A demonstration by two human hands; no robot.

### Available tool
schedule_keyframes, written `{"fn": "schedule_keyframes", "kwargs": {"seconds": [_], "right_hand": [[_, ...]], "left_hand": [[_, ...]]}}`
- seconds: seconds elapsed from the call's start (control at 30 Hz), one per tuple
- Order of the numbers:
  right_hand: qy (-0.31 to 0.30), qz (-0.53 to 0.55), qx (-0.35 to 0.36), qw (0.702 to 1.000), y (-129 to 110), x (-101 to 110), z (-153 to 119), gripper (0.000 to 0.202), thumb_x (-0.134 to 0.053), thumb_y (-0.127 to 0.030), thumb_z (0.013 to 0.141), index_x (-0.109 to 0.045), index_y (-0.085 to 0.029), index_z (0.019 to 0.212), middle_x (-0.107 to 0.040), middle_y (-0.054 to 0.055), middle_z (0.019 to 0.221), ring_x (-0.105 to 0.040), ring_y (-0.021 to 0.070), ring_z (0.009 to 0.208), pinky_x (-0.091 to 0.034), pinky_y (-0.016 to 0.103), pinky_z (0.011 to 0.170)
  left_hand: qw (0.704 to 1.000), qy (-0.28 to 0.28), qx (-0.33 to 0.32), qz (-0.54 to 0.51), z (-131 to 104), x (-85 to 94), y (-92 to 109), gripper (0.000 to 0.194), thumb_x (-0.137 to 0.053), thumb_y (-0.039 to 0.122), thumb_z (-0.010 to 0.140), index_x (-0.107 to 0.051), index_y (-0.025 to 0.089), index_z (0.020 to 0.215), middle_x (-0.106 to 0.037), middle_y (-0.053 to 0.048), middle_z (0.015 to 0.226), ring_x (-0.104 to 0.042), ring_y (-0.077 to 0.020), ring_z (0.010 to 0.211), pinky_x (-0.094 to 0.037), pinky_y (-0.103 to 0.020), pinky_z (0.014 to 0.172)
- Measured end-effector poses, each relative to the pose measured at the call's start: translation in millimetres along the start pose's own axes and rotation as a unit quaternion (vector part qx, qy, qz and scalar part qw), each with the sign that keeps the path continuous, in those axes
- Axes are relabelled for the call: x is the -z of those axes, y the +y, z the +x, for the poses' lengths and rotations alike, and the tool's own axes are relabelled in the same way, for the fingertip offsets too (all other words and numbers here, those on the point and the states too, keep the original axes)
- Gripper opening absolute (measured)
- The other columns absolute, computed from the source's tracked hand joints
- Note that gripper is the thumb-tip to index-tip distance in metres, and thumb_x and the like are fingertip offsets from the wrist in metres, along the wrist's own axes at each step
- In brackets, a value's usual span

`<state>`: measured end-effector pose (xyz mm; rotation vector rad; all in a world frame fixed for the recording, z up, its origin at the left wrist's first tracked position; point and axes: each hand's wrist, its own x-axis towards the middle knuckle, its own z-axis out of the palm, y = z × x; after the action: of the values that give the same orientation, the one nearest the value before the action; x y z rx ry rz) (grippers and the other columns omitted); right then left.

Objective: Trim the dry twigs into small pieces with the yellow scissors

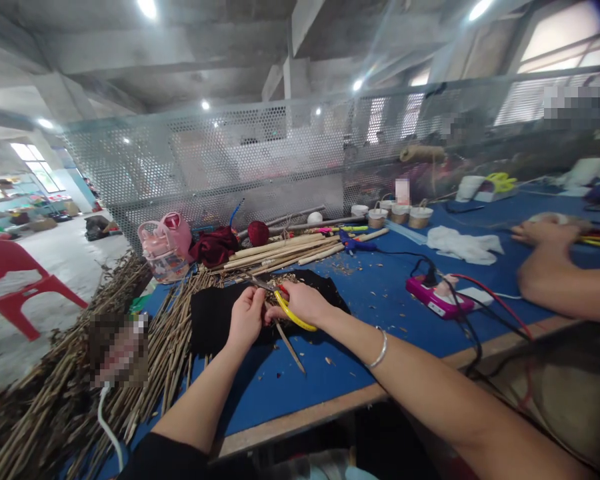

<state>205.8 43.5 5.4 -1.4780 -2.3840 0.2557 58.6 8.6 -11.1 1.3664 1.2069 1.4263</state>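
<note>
Near the middle of the blue table [300, 393], my right hand [305, 303] is closed on scissors with yellow handles [300, 322]; their dark blades point up and left. My left hand [247, 313] is closed on a thin brown stick [291, 348], which slants down and right between the two hands. Both hands are close together over a black cloth [210, 320] with plant scraps on it. A silver bracelet [380, 348] circles my right wrist.
Many dry stems [167, 347] lie at the left. Behind the cloth are peeled sticks [280, 252], dark red yarn [258, 233] and a blue glue gun [355, 244]. A magenta power strip [437, 298] with cables sits right. Another person's hand [547, 232] is at the far right.
</note>
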Motion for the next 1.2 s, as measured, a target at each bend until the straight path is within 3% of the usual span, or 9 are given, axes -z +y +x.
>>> {"fn": "schedule_keyframes", "kwargs": {"seconds": [0.27, 0.5, 0.67, 0.97, 1.2], "right_hand": [[0.020, 0.013, -0.019, 1.000, 0.3, -7.0, 2.4, 0.064, -0.046, -0.076, 0.062, -0.057, -0.020, 0.091, -0.065, 0.009, 0.083, -0.062, 0.0234, 0.077, -0.040, 0.027, 0.061], [0.019, 0.009, -0.044, 0.999, 4.1, -12.7, 5.5, 0.057, -0.046, -0.071, 0.068, -0.059, -0.021, 0.093, -0.066, 0.008, 0.087, -0.063, 0.0231, 0.079, -0.042, 0.028, 0.063], [0.033, 0.011, -0.066, 0.997, 9.7, -11.7, 7.5, 0.055, -0.044, -0.069, 0.070, -0.059, -0.022, 0.094, -0.066, 0.008, 0.088, -0.063, 0.0233, 0.080, -0.042, 0.027, 0.063], [0.026, -0.037, -0.022, 0.999, 15.8, -7.9, 6.9, 0.068, -0.048, -0.076, 0.061, -0.054, -0.018, 0.098, -0.065, 0.011, 0.092, -0.062, 0.0255, 0.085, -0.040, 0.027, 0.065], [0.015, -0.028, -0.002, 0.999, 8.3, -7.8, 2.4, 0.066, -0.044, -0.074, 0.066, -0.052, -0.019, 0.101, -0.064, 0.011, 0.095, -0.061, 0.0252, 0.087, -0.041, 0.028, 0.068]], "left_hand": [[1.000, 0.002, 0.007, 0.021, 4.8, 2.6, -4.8, 0.032, -0.046, 0.050, 0.078, -0.045, 0.019, 0.070, -0.043, 0.008, 0.041, -0.039, -0.0068, 0.032, -0.031, -0.017, 0.034], [0.998, -0.035, 0.054, -0.009, 10.5, 1.8, -10.3, 0.036, -0.044, 0.054, 0.078, -0.044, 0.018, 0.073, -0.047, 0.005, 0.047, -0.043, -0.0072, 0.037, -0.032, -0.016, 0.033], [0.989, -0.081, 0.096, -0.075, 12.0, 1.0, -7.4, 0.035, -0.054, 0.050, 0.072, -0.050, 0.017, 0.082, -0.050, 0.004, 0.056, -0.049, -0.0073, 0.043, -0.037, -0.017, 0.038], [0.993, -0.072, 0.066, -0.063, 11.2, 1.3, -11.6, 0.035, -0.060, 0.050, 0.068, -0.050, 0.016, 0.075, -0.047, 0.007, 0.050, -0.041, -0.0041, 0.038, -0.033, -0.015, 0.037], [0.988, -0.081, 0.078, -0.102, 7.4, 3.7, -11.1, 0.038, -0.064, 0.049, 0.063, -0.050, 0.016, 0.075, -0.046, 0.007, 0.048, -0.040, -0.0043, 0.037, -0.034, -0.016, 0.037]]}}
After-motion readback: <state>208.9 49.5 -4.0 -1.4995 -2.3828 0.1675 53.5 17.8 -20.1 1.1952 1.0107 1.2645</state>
